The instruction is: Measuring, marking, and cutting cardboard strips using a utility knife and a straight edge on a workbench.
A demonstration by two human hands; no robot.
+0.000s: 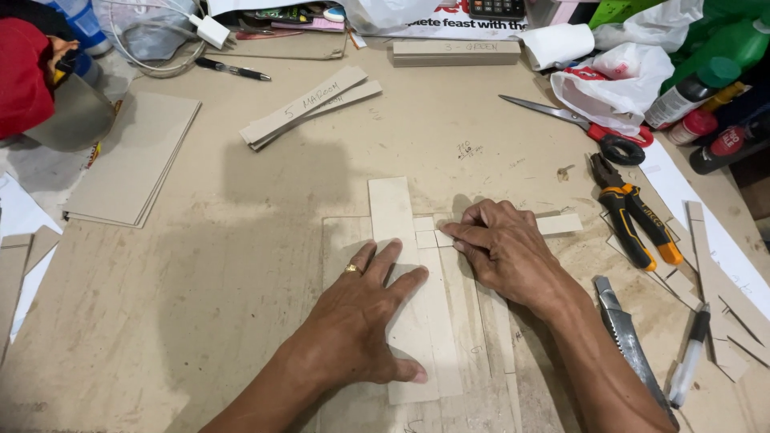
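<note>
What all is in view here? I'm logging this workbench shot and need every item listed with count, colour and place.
upright cardboard strip: one, tan, centre, under the left hand
small cardboard pieces: a few, tan, at the right fingertips
crosswise strip: one, tan, beyond the right hand
cardboard sheets: one stack, tan, left
labelled strips: one pile, tan, top centre
pen: one, black, top left
scissors: one, red-handled, upper right
pliers: one, orange and black, right
utility knife: one, grey, lower right
bottles: several, green and red, top right
table: one, beige
left hand: flat on the upright strip, ring on
right hand: fingertips pressing the small pieces
</note>
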